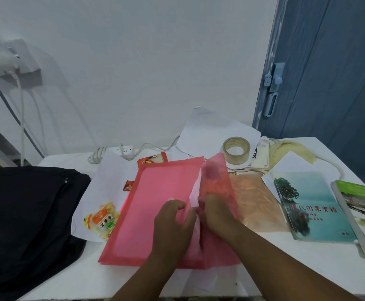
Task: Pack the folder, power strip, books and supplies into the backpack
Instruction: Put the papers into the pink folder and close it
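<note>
Pink folder (155,205) flat mid-table, flap raised; black backpack (25,213) left.

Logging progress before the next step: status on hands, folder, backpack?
Left hand and right hand both pinching paper at the pink folder flap. Folder flat on table, unpacked. Backpack at left. Snack bag lies between.

Two bare forearms enter from the lower middle and lower right of the frame, each ending in a bare hand: the left hand (172,222) and the right hand (217,213). No sleeve, glove, watch or ring shows on either. The fingernails look short and plain.
</note>
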Motion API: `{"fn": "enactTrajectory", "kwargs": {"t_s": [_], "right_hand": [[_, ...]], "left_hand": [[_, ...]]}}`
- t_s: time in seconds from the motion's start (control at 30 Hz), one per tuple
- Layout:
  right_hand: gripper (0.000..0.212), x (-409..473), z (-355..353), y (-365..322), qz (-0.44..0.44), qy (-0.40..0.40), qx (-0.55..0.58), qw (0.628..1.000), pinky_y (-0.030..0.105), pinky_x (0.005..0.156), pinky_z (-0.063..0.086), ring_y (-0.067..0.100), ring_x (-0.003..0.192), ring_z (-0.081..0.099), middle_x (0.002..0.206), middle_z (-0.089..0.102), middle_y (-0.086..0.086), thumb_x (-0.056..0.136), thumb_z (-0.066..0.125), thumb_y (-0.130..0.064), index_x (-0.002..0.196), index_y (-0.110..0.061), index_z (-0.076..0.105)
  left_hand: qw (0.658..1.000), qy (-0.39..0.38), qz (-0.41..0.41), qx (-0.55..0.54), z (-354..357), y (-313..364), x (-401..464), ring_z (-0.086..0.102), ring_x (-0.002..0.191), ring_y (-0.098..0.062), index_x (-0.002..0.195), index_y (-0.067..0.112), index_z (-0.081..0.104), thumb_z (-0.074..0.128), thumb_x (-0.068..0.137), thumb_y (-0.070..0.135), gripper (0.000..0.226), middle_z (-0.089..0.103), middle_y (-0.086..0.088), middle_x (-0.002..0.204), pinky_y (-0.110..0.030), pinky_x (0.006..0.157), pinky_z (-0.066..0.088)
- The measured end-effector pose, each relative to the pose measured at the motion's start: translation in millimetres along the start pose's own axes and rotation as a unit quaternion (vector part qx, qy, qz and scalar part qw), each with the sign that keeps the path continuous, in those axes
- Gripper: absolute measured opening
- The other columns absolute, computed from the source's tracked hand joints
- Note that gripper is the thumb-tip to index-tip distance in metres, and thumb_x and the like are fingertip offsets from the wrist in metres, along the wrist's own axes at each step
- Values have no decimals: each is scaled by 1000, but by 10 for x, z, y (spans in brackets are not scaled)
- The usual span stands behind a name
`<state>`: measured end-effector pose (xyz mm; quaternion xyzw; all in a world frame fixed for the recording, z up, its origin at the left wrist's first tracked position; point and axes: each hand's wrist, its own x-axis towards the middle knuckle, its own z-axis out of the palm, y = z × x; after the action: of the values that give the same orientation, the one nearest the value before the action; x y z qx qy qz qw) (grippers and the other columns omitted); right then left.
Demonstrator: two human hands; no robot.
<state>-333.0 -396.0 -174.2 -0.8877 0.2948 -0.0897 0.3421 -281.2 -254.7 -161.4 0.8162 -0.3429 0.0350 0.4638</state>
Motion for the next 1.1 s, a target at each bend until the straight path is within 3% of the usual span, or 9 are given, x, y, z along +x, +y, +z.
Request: {"fn": "enactTrajectory", "kwargs": {"t_s": [0.1,0.17,0.23,0.33,0.53,0.7,0.8,0.93,1.1], "right_hand": [[32,68,61,8,-36,-5,-55,998,33,64,41,12,64,49,62,46,-11,85,62,-20,63,-25,39],[13,67,0,-26,-38,-14,-20,999,34,70,44,20,74,56,74,57,-3,90,62,-26,84,-25,51],[23,101,-85,17,-23,-1,-7,1000,33,79,45,27,90,64,94,69,8,90,62,-26,110,-14,61],[17,135,-356,105,10,73,4,997,26,78,38,27,97,64,102,73,7,91,58,-15,101,-10,71],[21,496,-842,226,53,182,125,974,9,57,38,1,65,56,73,64,-8,91,57,-11,96,-26,71],[18,1069,-1156,329,45,241,111,963,4,67,40,-5,70,58,85,63,-18,93,57,-12,101,-19,72],[22,1486,-1320,404,46,253,66,964,18,88,45,2,91,57,106,66,-10,92,58,-11,109,-20,69],[46,2096,-1474,604,101,182,-13,978,32,110,33,20,134,42,143,49,-1,94,63,-21,138,-18,50],[60,2555,-1560,809,196,119,-98,968,46,105,30,27,129,44,139,50,0,88,68,-39,138,-23,40]], "left_hand": [[1000,-7,1,-5,-13,18,-5,57,81,-4,85,18,68,60,82,39,23,62,14,82,-24,82,48],[1000,-16,2,7,-17,-13,-3,58,84,-2,87,19,70,65,81,40,22,64,14,85,-26,86,49],[999,-38,-10,28,-21,-57,26,60,92,-4,92,22,72,62,79,54,35,67,14,93,-26,91,48],[996,-71,-36,47,-10,-119,167,61,96,-7,95,25,72,61,77,63,44,67,14,98,-30,91,49],[996,-70,-36,33,121,-169,814,59,88,-7,98,20,72,75,86,28,15,68,10,96,-30,83,49],[995,-91,-36,37,395,-253,1707,59,97,-11,108,17,70,73,86,22,23,67,7,105,-24,84,42],[991,-112,-58,49,617,-350,2248,55,117,-20,122,16,62,74,84,26,41,62,1,124,-34,100,42],[977,-151,-130,75,913,-443,2864,38,135,-26,143,20,42,73,83,39,70,49,-3,143,-43,110,35],[964,-169,-189,82,1121,-524,3215,54,121,-26,138,29,41,70,82,46,65,60,6,122,-48,105,38]]}}
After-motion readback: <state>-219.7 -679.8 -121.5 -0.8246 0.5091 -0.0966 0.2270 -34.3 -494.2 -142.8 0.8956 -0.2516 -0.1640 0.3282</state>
